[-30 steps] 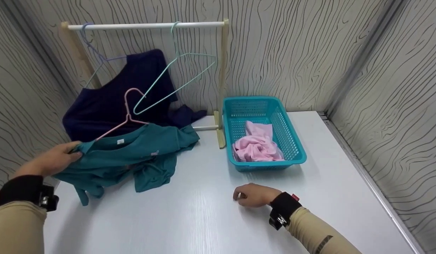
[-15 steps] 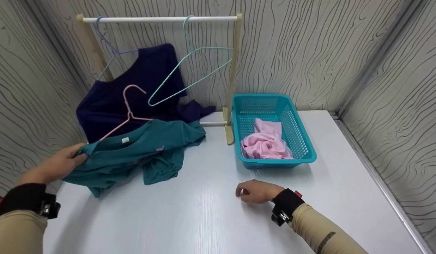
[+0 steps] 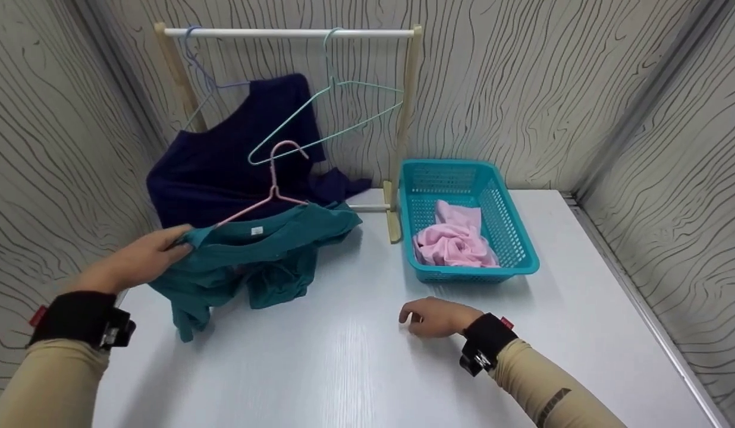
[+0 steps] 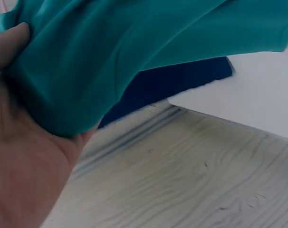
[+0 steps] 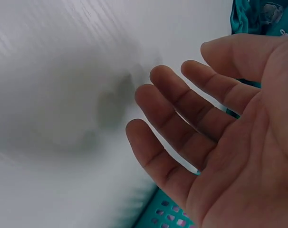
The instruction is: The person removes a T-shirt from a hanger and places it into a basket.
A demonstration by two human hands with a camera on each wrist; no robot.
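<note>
My left hand (image 3: 144,257) pinches a teal shirt (image 3: 266,238) at its left shoulder, together with the end of the pink hanger (image 3: 275,191) inside its neck. The hanger's hook points up in front of the rack. In the left wrist view the teal cloth (image 4: 82,71) drapes between thumb and fingers. My right hand (image 3: 437,317) hovers low over the table in front of the basket, loosely curled and holding nothing. Its relaxed fingers (image 5: 168,152) show in the right wrist view.
A white-barred rack (image 3: 290,33) at the back carries a navy shirt (image 3: 236,142) on a blue-purple hanger and a bare mint hanger (image 3: 296,113). Right of it, a teal basket (image 3: 525,255) holds pink cloth (image 3: 456,244). Patterned walls enclose the white table (image 3: 320,368).
My left hand has carried the teal shirt and pink hanger to the right, so the hook now overlaps the mint hanger. The head view has shifted somewhat; my right hand stays nearly still.
</note>
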